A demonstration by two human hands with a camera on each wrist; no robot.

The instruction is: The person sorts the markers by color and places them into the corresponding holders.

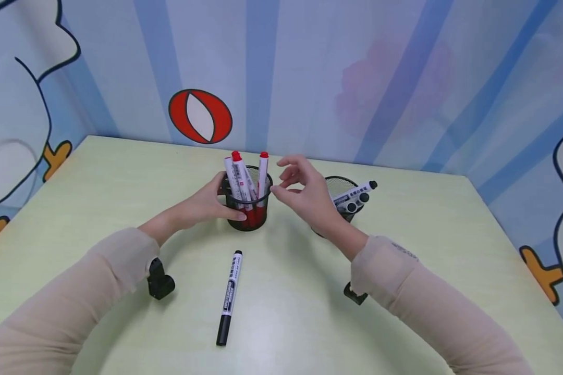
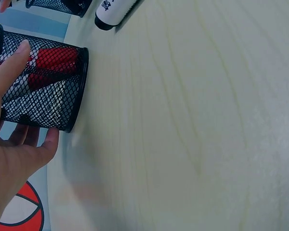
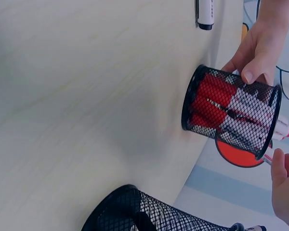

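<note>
My left hand (image 1: 202,204) grips a black mesh pen cup (image 1: 248,221), thumb across its front and fingers around the far side. Inside stand several white markers with red caps (image 1: 236,156); the red lower ends show through the mesh in the right wrist view. Close to that cup's right rim is my right hand (image 1: 305,190), its fingers loosely bent and nothing seen between them. Whether its thumb touches the rim, I cannot tell. Behind the right wrist, partly hidden, is a second mesh cup (image 1: 336,182) holding several black-capped whiteboard markers (image 1: 356,195).
A single black-capped whiteboard marker (image 1: 230,297) lies on the pale table (image 1: 281,333) between my forearms. Along the table's back edge runs a blue striped backdrop (image 1: 305,78) with cartoon pictures. Each wrist carries a small black camera (image 1: 160,281).
</note>
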